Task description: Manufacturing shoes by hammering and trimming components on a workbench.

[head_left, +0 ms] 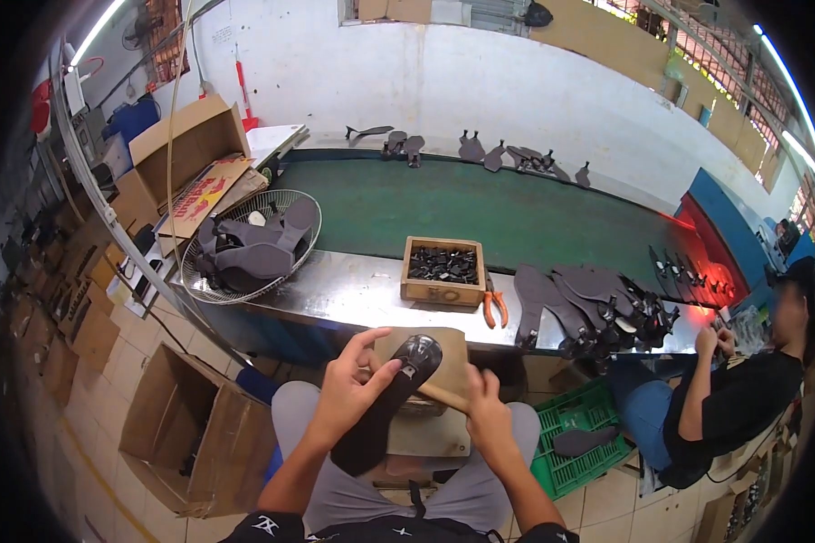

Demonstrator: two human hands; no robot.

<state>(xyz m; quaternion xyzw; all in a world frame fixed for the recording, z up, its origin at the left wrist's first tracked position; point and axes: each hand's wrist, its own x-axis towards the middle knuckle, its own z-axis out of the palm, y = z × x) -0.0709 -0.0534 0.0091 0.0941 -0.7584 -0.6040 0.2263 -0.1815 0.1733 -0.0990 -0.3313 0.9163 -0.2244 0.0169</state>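
Observation:
My left hand (346, 387) grips a dark, sole-shaped shoe piece (371, 425), the thumb near a shiny black fitting at its far end. That end rests over a tan block (452, 348) in front of my knees. Closed around a wooden handle (442, 396), my right hand (487, 418) is just right of the sole; the far end of the handle lies close to the sole, and I cannot make out a tool head. Beyond my hands, a wooden box (443, 294) of small black parts stands on the metal table edge (353, 294), beside orange-handled pliers (495, 309).
Grey soles fill a wire basket (312, 242) at left and a pile (570, 303) at right. Behind runs a green conveyor belt (407, 204). A cardboard box (231, 462) stands on the floor at left, a green crate (552, 471) at right. A co-worker (733, 398) sits at far right.

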